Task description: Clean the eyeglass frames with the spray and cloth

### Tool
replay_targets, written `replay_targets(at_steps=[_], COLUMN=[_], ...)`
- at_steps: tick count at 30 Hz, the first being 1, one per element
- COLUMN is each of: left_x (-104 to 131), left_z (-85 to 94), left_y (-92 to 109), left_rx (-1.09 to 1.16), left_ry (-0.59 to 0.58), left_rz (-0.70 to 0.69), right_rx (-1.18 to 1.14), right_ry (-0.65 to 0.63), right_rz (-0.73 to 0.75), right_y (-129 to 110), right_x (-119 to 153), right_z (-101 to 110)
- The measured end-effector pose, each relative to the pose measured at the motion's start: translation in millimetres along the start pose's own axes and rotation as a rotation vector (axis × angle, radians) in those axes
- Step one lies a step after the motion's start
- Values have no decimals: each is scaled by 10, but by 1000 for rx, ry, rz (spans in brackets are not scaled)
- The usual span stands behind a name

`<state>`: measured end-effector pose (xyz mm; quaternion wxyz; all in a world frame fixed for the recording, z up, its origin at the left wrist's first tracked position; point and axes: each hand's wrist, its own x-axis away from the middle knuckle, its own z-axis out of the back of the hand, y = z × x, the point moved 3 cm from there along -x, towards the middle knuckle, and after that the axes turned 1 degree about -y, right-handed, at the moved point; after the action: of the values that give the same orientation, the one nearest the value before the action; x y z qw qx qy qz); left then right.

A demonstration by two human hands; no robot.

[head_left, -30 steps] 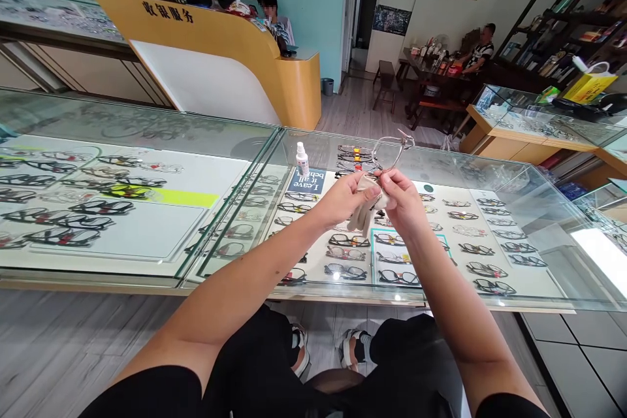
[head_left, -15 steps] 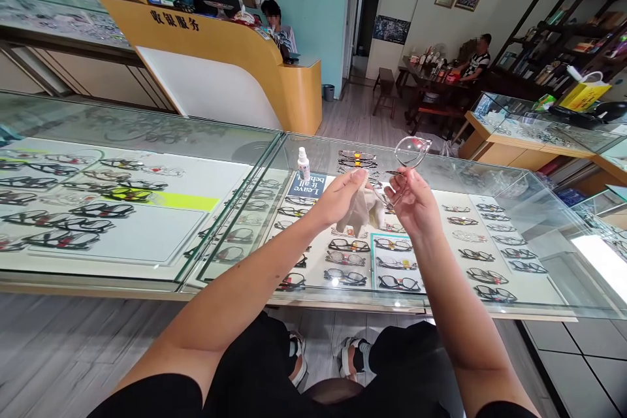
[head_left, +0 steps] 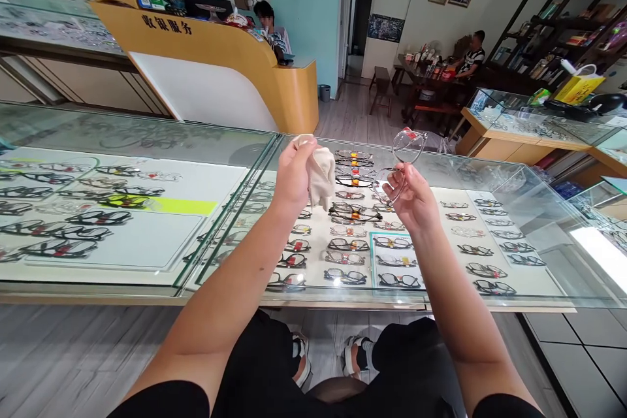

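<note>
Closed around a beige cloth (head_left: 322, 177), my left hand (head_left: 292, 175) is raised over the glass display case (head_left: 225, 144). The cloth hangs down from its fingers on the right side. My right hand (head_left: 414, 199) pinches a pair of clear-framed glasses (head_left: 409, 145) near the middle; the glasses are tilted, one lens up and the other lower left by the fingers. Cloth and glasses are apart. Beneath the glass lie rows of eyeglasses (head_left: 348, 244). The white bottle is not visible now.
A yellow-and-white counter (head_left: 206, 88) stands beyond the case, with a person (head_left: 274, 29) behind it. Another person (head_left: 471, 55) sits at a dark table at the back right. A second glass case (head_left: 519, 124) holds a yellow bag (head_left: 578, 87).
My left hand has moved left with the cloth, away from the glasses, and now covers the bottle's place. My right hand still holds the glasses, nearly unmoved.
</note>
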<state>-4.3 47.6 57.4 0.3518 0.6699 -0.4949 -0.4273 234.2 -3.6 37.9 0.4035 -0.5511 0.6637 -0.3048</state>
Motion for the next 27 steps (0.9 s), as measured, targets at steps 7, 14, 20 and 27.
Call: replay_targets(at_steps=[7, 14, 20, 27], left_x=[-125, -147, -123, -39], left_z=[101, 171, 219, 163], left_y=[27, 14, -9, -116], left_rx=[-61, -652, -1268, -1518], left_ry=[105, -31, -130, -367], left_rz=[-34, -189, -111, -58], right_rx=[0, -29, 9, 208], right_ry=[-22, -34, -45, -160], right_rz=[0, -15, 1, -23], right_y=[13, 28, 11, -40], right_x=[-14, -11, -22, 3], right_z=[9, 12, 12, 43])
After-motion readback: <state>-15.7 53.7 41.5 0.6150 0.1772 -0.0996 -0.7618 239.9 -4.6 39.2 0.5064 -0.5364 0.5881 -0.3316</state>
